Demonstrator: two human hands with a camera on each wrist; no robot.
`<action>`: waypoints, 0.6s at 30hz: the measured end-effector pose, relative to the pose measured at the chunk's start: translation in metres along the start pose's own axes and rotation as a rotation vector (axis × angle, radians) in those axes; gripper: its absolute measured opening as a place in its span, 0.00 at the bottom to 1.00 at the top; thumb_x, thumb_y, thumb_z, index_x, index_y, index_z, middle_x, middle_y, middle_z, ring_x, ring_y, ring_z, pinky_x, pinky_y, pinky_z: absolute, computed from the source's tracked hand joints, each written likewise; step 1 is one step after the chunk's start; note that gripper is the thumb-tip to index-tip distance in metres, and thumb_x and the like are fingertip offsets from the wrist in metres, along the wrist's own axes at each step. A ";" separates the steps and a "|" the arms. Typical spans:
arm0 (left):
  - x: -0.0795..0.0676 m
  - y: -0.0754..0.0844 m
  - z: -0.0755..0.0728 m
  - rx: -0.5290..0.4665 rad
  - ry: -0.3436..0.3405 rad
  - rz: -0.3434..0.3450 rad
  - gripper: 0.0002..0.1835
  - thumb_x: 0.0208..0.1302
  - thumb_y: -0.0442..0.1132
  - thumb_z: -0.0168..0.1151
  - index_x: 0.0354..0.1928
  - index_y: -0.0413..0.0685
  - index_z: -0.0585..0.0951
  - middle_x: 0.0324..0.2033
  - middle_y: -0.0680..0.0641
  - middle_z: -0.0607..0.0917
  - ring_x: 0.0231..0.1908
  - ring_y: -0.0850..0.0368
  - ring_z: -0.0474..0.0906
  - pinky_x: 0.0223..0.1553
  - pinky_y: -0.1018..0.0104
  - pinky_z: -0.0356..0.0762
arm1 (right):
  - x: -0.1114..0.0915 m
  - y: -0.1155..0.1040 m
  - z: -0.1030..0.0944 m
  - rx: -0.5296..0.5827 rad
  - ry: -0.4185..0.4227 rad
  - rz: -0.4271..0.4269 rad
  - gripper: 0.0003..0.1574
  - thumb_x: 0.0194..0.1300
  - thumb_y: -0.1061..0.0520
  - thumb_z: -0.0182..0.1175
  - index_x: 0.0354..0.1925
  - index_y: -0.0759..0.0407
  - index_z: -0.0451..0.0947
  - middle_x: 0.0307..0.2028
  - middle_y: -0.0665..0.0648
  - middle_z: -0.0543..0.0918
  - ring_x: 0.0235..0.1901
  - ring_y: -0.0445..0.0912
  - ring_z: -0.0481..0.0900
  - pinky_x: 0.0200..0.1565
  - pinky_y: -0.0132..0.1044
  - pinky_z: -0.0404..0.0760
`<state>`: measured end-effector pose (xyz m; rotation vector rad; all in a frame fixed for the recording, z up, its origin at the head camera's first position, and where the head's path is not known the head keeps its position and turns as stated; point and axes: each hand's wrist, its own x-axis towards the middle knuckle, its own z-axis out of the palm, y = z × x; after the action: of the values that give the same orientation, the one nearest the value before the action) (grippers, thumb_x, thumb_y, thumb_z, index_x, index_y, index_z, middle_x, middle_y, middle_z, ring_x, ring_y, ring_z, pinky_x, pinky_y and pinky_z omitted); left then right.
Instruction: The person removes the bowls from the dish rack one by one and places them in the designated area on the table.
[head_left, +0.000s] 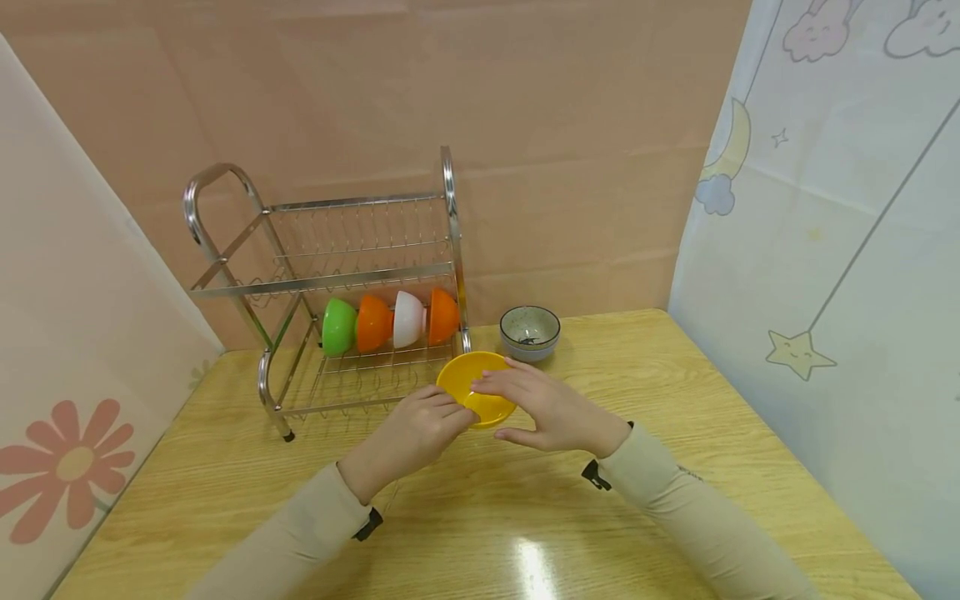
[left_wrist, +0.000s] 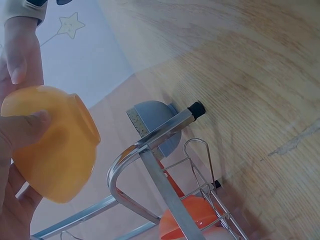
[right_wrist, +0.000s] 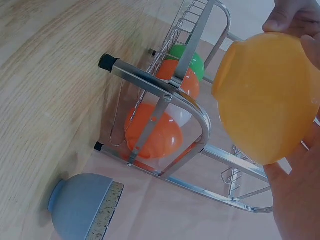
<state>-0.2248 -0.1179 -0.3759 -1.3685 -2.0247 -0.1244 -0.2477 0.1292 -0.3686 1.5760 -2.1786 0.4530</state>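
Observation:
In the head view, a yellow bowl [head_left: 480, 367] is tilted with its inside facing up, above the table in front of the rack. My left hand [head_left: 420, 429] pinches its near-left rim, and the left wrist view shows the thumb [left_wrist: 35, 122] pressed on the outer wall. My right hand [head_left: 551, 408] is at the bowl's right side, fairly straight fingers reaching over the opening and thumb apart from them near the lower rim. The right wrist view shows the bowl's outside [right_wrist: 270, 100] and its foot ring turned left.
A two-tier metal dish rack [head_left: 352, 275] stands at the back left. On its lower tier, a green bowl [head_left: 339, 327], two orange bowls [head_left: 373, 323] and a white bowl [head_left: 408, 320] stand on edge in a row. A grey-blue speckled bowl [head_left: 529, 333] sits upright right of the rack.

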 end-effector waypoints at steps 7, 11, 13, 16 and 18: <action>0.000 0.001 -0.001 0.005 -0.014 0.000 0.12 0.52 0.37 0.74 0.38 0.48 0.83 0.36 0.54 0.89 0.38 0.61 0.85 0.48 0.67 0.79 | -0.001 0.002 0.002 -0.013 0.009 -0.032 0.33 0.58 0.50 0.70 0.59 0.57 0.73 0.57 0.51 0.79 0.61 0.49 0.74 0.67 0.56 0.61; 0.001 0.001 -0.002 0.001 -0.019 -0.003 0.11 0.52 0.37 0.74 0.38 0.49 0.83 0.36 0.54 0.89 0.37 0.62 0.85 0.47 0.67 0.79 | -0.003 0.004 0.003 -0.016 0.017 -0.053 0.28 0.59 0.50 0.70 0.55 0.55 0.76 0.53 0.49 0.82 0.60 0.50 0.76 0.67 0.56 0.61; 0.001 0.001 -0.003 -0.002 -0.021 -0.007 0.11 0.53 0.37 0.74 0.38 0.50 0.83 0.36 0.54 0.89 0.38 0.62 0.85 0.47 0.67 0.79 | -0.003 0.005 0.004 -0.016 0.024 -0.065 0.26 0.58 0.50 0.70 0.53 0.54 0.77 0.51 0.48 0.83 0.59 0.50 0.76 0.67 0.57 0.62; 0.002 0.001 -0.003 -0.009 -0.023 -0.013 0.11 0.53 0.37 0.74 0.38 0.50 0.83 0.37 0.54 0.89 0.39 0.62 0.85 0.48 0.67 0.79 | -0.003 0.005 0.004 -0.020 0.043 -0.085 0.25 0.54 0.52 0.73 0.50 0.54 0.79 0.48 0.48 0.85 0.57 0.50 0.78 0.66 0.58 0.63; 0.002 0.001 -0.004 -0.011 -0.023 -0.015 0.11 0.54 0.37 0.73 0.39 0.50 0.83 0.37 0.54 0.89 0.39 0.62 0.85 0.48 0.67 0.79 | -0.002 0.006 0.005 -0.027 0.053 -0.096 0.24 0.52 0.53 0.74 0.48 0.53 0.80 0.47 0.48 0.85 0.56 0.49 0.79 0.65 0.57 0.64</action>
<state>-0.2223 -0.1171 -0.3720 -1.3676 -2.0571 -0.1273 -0.2536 0.1307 -0.3743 1.6269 -2.0517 0.4294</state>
